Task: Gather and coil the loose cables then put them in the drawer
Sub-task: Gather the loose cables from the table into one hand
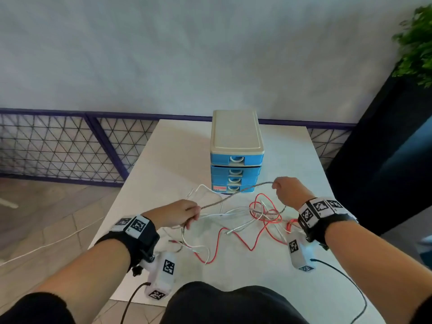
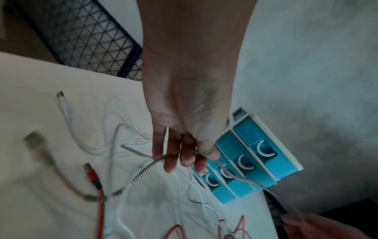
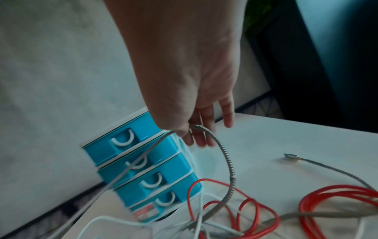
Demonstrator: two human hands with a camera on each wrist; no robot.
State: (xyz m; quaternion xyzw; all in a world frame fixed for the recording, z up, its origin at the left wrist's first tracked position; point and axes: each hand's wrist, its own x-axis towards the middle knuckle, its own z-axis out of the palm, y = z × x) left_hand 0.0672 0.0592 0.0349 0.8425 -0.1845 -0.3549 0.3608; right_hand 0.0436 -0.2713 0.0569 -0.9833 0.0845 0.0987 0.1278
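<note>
A grey braided cable (image 1: pixel 233 195) (image 2: pixel 143 171) (image 3: pixel 227 160) stretches in the air between my two hands. My left hand (image 1: pixel 184 212) (image 2: pixel 190 155) pinches it at the left, with its plug end (image 2: pixel 33 139) hanging down toward the table. My right hand (image 1: pixel 284 187) (image 3: pixel 194 129) pinches it higher up, just right of the drawer unit. Red cables (image 1: pixel 264 216) (image 3: pixel 319 202) and white cables (image 1: pixel 231 211) (image 2: pixel 67 116) lie tangled on the white table (image 1: pixel 163 164). The small blue drawer unit (image 1: pixel 236 164) (image 2: pixel 251 155) (image 3: pixel 143 166) stands behind them, all its drawers shut.
A mesh fence (image 1: pixel 58 146) runs behind the table on the left. A dark panel (image 1: pixel 385 160) and a green plant (image 1: pixel 418 43) stand at the right. A white cord (image 1: pixel 46 245) lies on the tiled floor at the left.
</note>
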